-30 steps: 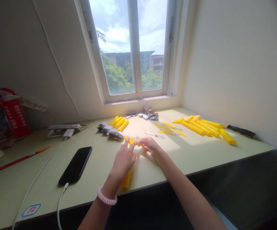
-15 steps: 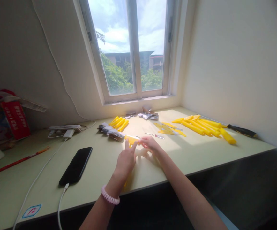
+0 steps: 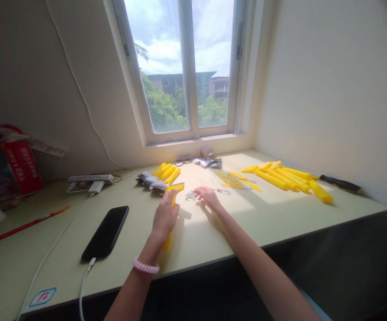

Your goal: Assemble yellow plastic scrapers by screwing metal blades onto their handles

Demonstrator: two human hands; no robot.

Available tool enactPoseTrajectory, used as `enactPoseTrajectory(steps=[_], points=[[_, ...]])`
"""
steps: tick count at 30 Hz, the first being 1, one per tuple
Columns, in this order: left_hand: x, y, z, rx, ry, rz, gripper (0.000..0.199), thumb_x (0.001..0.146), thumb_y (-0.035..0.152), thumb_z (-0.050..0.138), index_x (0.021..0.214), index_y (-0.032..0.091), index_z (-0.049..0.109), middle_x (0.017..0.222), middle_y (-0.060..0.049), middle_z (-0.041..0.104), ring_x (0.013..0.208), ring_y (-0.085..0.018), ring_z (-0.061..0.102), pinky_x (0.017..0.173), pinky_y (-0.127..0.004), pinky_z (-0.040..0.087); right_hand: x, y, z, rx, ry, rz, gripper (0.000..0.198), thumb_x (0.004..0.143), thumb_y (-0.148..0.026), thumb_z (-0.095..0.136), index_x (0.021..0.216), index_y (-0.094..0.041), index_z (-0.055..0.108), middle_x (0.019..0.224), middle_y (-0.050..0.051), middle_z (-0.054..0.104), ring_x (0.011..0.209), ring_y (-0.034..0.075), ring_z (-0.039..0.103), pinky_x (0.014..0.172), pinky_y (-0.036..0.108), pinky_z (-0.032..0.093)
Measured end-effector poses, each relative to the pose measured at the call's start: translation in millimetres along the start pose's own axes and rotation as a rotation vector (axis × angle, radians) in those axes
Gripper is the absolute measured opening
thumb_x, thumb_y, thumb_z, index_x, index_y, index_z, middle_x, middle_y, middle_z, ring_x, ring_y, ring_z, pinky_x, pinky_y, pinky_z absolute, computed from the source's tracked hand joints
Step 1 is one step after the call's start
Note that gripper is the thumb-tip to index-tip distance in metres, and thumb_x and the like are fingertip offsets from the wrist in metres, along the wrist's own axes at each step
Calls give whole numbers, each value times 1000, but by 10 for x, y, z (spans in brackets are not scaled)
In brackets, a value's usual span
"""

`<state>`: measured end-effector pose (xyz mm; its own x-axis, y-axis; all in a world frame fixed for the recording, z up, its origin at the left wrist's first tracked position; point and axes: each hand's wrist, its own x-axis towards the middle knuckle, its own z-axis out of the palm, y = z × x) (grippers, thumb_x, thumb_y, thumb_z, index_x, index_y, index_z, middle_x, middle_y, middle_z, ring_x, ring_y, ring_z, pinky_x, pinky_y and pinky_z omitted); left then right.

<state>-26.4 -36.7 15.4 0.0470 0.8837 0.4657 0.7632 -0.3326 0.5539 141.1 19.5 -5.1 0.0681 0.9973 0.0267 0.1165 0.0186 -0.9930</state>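
Your left hand (image 3: pixel 166 215) grasps a yellow tool (image 3: pixel 176 187) just left of the small metal parts (image 3: pixel 190 195), your right hand (image 3: pixel 208 197) curls at their right edge, can't tell if pinching any, screwdriver (image 3: pixel 222 191) right of them, yellow handles (image 3: pixel 282 179) farther right.
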Motion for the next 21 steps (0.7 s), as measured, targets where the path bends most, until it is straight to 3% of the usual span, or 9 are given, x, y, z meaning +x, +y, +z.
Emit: enactPoseTrajectory(steps=[3,5,7,10,13,21], points=[[186,-62,-26,-506,65,-239,40,74,16,53,112,27,51,100,-5,60,50,-9,53,47,-21,41,112,78,6,-215,48,-45,15,70,-18,50,75,-16,64,71,4,62,62,13,54,57,24,42],[309,-67,-19,-877,18,-372,44,71,17,55,113,26,46,86,-1,59,42,-6,47,42,-19,37,176,102,19,-390,64,-117,15,68,-15,52,75,-18,65,75,4,61,71,16,55,66,25,43],[392,-57,15,-1181,10,-413,51,69,14,56,116,26,41,78,1,57,43,-5,46,42,-16,36,232,111,38,-573,110,-196,18,68,-15,53,79,-20,67,82,5,61,83,19,54,74,28,42],[412,-49,101,-1469,-8,-443,54,68,15,59,116,28,40,84,1,60,45,-1,44,42,-11,34,311,134,58,-732,179,-281,27,71,-15,50,91,-21,68,91,8,59,95,22,50,79,30,40],[359,-65,174,-1580,-29,-476,49,71,16,57,115,30,41,93,0,60,46,1,42,42,-9,32,379,182,54,-735,177,-305,26,72,-20,51,90,-21,70,91,8,60,96,23,49,80,30,39],[310,-109,212,-1583,-85,-522,47,76,15,52,119,30,39,101,-3,59,48,1,42,43,-9,34,452,223,92,-705,195,-320,19,66,-18,55,69,-22,73,76,8,66,79,20,56,66,27,41]])
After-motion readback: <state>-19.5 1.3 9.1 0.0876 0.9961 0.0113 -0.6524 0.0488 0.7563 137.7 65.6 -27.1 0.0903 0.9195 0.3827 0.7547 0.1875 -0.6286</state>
